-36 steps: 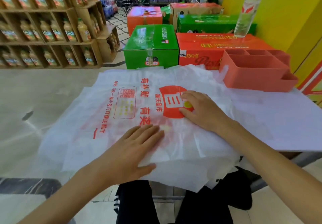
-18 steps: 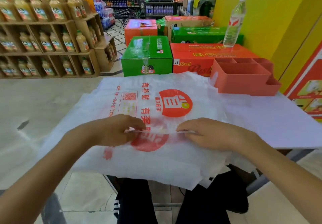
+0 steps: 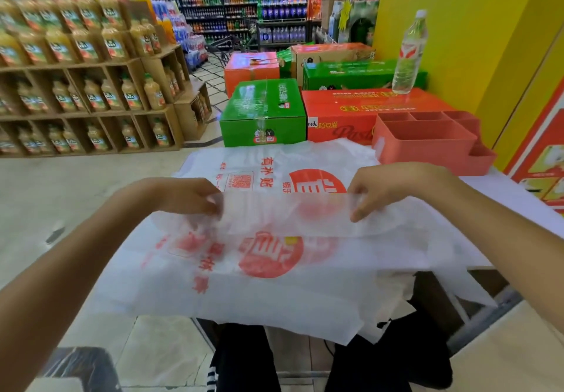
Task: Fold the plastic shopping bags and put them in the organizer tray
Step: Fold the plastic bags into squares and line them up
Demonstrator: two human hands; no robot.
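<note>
Progress looks slight: the tray (image 3: 427, 142), a coral organizer at right of centre on the far edge of the table (image 3: 518, 205), shows only bare compartments, so as far as can be seen no bag has gone into it. Bags (image 3: 274, 294) lie as a loose white pile with red print across the middle and lower middle of the frame, draped over the table's near edge and hanging toward the person's dark-clad legs at the bottom. One sheet, the top bag (image 3: 290, 217), is lifted at its edge at mid-frame. The left hand (image 3: 186, 196), left of centre, has its fingers curled and pinches that edge at one end; the right hand (image 3: 384, 190), right of centre, pinches the other end between thumb and curled fingers, so the strip runs taut between them, above the pile. The plastic there is blurred and see-through, so I cannot tell how many layers each hand holds, or whether this is a first fold. My judgement is that a single bag is being separated or started on its fold, and that nearly everything is left: folding it down, carrying it to the tray at the upper right, then the same for the rest of the pile, whose count I cannot tell. Beyond the table stand cartons (image 3: 262, 116), a bottle (image 3: 409, 52) on one, and shelves (image 3: 85, 86) at the upper left.
</note>
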